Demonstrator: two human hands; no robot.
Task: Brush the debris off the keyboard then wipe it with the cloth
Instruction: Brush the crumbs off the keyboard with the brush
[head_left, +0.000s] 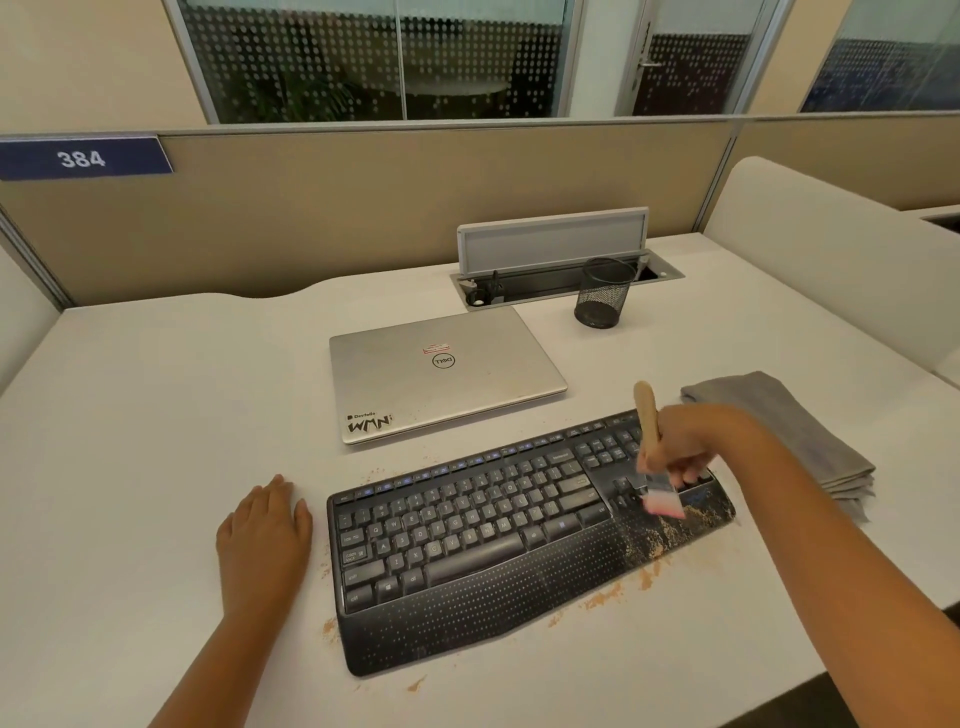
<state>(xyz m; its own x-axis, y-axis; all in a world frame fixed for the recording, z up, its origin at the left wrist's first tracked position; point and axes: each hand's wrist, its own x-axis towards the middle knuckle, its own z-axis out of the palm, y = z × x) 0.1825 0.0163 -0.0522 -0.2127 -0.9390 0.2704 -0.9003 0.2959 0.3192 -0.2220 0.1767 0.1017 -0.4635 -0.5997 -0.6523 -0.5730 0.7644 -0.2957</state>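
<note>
I grip the brush (655, 467) in my right hand (680, 447), bristles on the right end of the keyboard (493, 535). Debris (660, 535) remains there, apparently little elsewhere. My left hand (262, 530) rests flat on the desk (156, 415). The cloth (779, 426), folded beside the keyboard, awaits wiping.

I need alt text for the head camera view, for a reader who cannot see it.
A right hand holds a wooden-handled brush with pink bristles over the right end of a black keyboard scattered with tan debris. The left hand rests flat on the white desk; a folded grey cloth lies right of the keyboard.
</note>
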